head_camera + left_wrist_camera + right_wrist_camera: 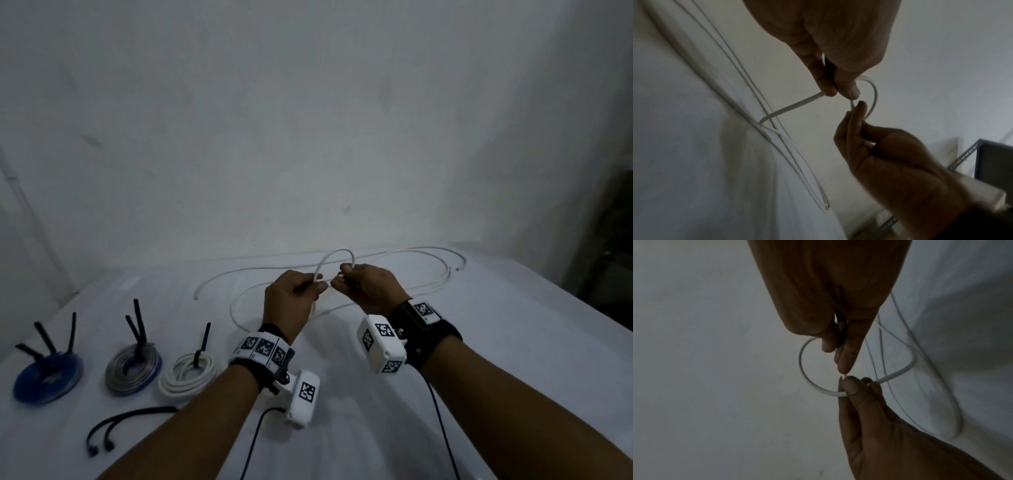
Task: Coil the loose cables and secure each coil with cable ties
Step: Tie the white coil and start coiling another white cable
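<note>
A long loose white cable (pixel 404 253) sprawls in wide curves across the white-covered table (pixel 496 342). Both hands hold one end of it up above the table, bent into a small loop (pixel 337 251). My left hand (pixel 317 285) pinches the cable between thumb and fingers where the loop begins. My right hand (pixel 342 275) pinches the cable's tip and brings it against the left hand. The left wrist view shows the left hand (pixel 840 95) pinching, the loop (pixel 875 97) and the right hand (pixel 858 112). The right wrist view shows the right hand (pixel 841 365), the loop (pixel 800 361) and the left hand (pixel 853 386).
Three tied coils lie at the front left: blue (pixel 48 377), grey (pixel 133 368) and white (pixel 188 373), each with black ties sticking up. Loose black ties (pixel 113 423) lie near the front edge. A white wall stands behind; a dark metal rack (pixel 995 162) is at the right.
</note>
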